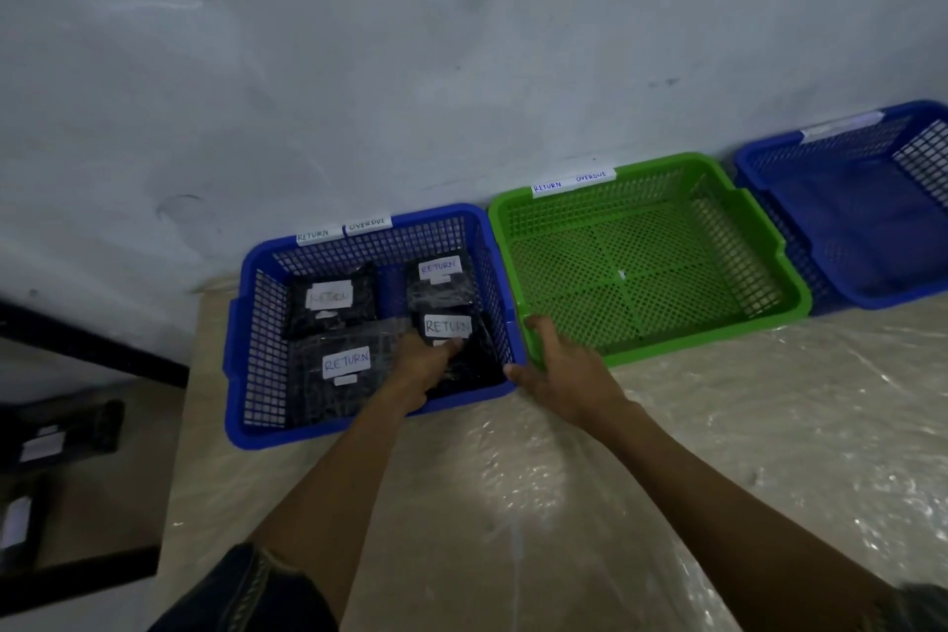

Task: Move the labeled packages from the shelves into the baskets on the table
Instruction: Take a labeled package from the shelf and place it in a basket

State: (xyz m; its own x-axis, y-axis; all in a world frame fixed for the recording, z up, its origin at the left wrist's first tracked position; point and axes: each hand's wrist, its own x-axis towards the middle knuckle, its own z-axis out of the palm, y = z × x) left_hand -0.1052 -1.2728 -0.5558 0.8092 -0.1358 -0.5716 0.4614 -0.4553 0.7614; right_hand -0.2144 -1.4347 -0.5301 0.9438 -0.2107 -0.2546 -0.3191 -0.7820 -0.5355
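A film-covered table [667, 426] stood against a grey wall. At the 4 o'clock corner of the blue basket [359, 431], a black package [479, 367] lay flat. Its RETURN label faced up and read toward the person, and its long axis ran roughly 12 to 6. The left hand [423, 364] covered its 8 o'clock edge; whether it pinched or pressed, I cannot tell. The right hand [559, 375] gripped the rim of the green basket [667, 354]. Best to settle the package flat, with the label uncovered.
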